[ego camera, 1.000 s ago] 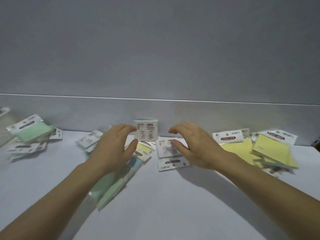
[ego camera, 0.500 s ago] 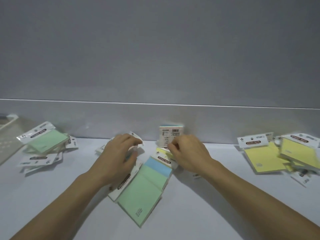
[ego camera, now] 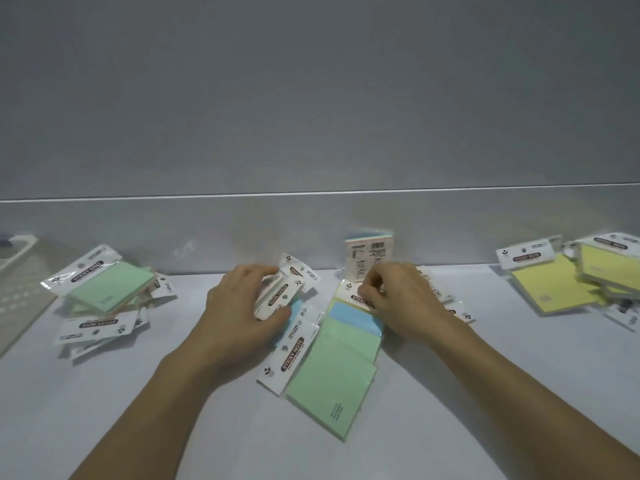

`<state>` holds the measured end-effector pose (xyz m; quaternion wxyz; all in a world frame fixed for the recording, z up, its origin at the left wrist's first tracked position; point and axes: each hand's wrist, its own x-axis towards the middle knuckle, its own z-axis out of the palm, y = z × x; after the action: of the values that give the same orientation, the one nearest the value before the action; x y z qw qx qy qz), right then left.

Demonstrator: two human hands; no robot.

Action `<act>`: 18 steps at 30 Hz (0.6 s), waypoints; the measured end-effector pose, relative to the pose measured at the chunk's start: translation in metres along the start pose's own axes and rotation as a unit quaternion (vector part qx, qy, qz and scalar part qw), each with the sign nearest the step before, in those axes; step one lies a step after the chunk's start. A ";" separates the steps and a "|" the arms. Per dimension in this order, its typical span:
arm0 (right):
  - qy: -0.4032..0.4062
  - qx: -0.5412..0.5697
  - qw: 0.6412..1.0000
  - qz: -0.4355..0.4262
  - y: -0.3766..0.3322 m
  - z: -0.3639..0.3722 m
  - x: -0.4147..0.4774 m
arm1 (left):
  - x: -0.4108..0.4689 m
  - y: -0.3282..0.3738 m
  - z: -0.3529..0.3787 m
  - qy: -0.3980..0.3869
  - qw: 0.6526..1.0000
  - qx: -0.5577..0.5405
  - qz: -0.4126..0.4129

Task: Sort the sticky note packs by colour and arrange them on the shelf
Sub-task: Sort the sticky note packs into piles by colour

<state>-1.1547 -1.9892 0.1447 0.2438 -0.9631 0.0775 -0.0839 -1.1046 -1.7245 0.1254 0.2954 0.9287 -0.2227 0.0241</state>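
Sticky note packs lie on a white shelf (ego camera: 450, 410). In the middle, a green pack (ego camera: 329, 386) lies nearest me, overlapped by a blue pack (ego camera: 356, 315). My left hand (ego camera: 242, 306) grips the white header card of a pack (ego camera: 277, 296) between thumb and fingers. My right hand (ego camera: 405, 299) pinches the header of a pale yellow pack (ego camera: 353, 294) that lies over the blue one. Behind it a pack (ego camera: 369, 256) stands upright against the back wall. A green pile (ego camera: 110, 289) sits at the left and a yellow pile (ego camera: 557, 285) at the right.
A pale perforated basket (ego camera: 20, 275) stands at the far left edge. A grey back wall (ego camera: 311, 230) closes the shelf behind the packs. More white-backed packs (ego camera: 446, 299) lie under my right hand.
Both hands came down from hovering onto the middle packs and took hold of their header cards. The view shifted left, so the piles appear further right.
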 end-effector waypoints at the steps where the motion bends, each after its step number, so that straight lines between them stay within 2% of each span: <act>1: 0.004 0.030 1.000 0.002 0.003 -0.001 -0.001 | -0.001 0.001 0.003 -0.002 1.000 0.005 0.012; 10: -0.050 0.157 0.986 -0.007 0.005 -0.014 -0.010 | -0.001 0.019 0.023 -0.020 0.997 -0.043 0.067; 14: -0.090 0.272 0.958 -0.008 0.000 -0.023 -0.011 | -0.001 0.025 0.029 0.005 0.997 -0.010 0.080; 18: -0.108 0.358 0.927 0.039 0.002 -0.028 -0.013 | -0.003 0.029 0.028 0.005 0.997 -0.021 0.072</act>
<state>-1.1728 -2.0010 0.1668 0.5822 -0.8113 0.0533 0.0080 -1.1222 -1.7603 0.1173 0.3132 0.9038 -0.2881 0.0452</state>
